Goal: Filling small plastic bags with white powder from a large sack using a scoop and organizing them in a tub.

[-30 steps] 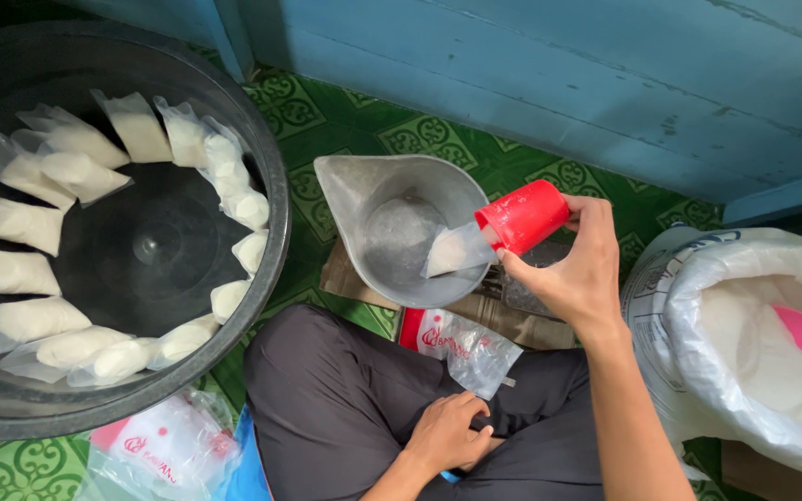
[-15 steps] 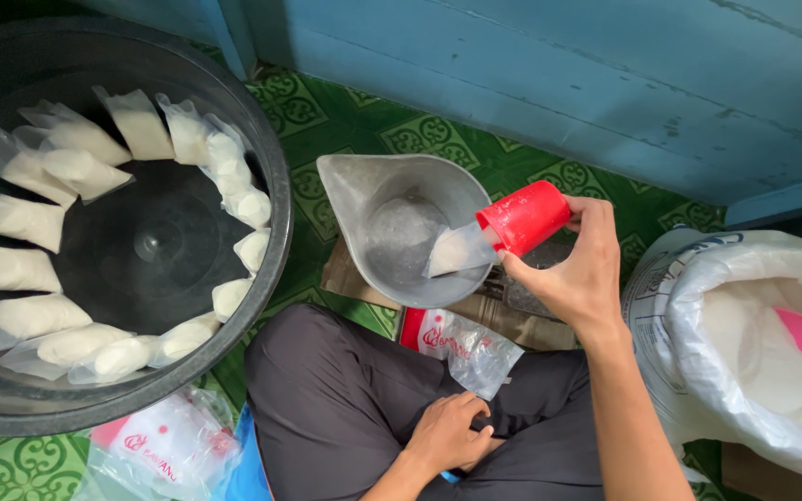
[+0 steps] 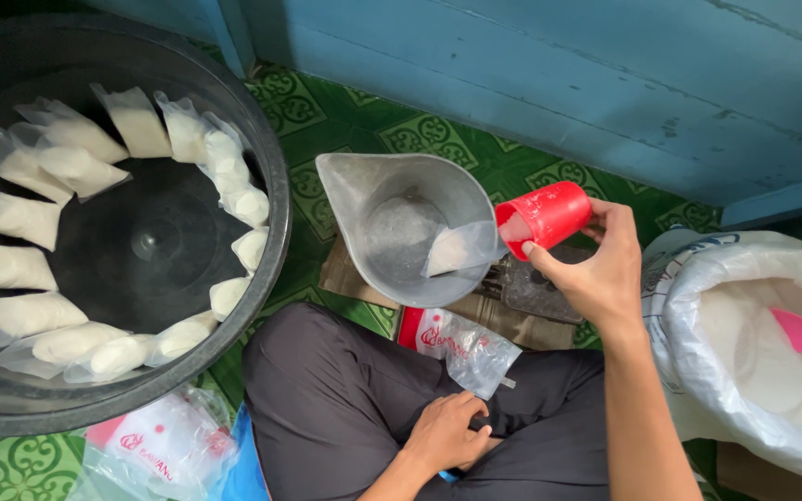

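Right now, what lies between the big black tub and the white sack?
In the head view, the grey pitcher sits between black tub and sack, with the right hand tipping a red cup into it.

Soft, even light from above — bright on the white sack (image 3: 772, 353), dimmer inside the black tub (image 3: 141, 241), whose floor shows a faint sheen. Shadows are weak. Focus is sharp throughout — slight wide-angle bending at the edges.

Right hand (image 3: 596, 269) tips red cup (image 3: 544, 218) over grey jug (image 3: 401, 227). Left hand (image 3: 446, 434) rests on lap. Black tub (image 3: 266, 199) holds filled bags (image 3: 13, 215).
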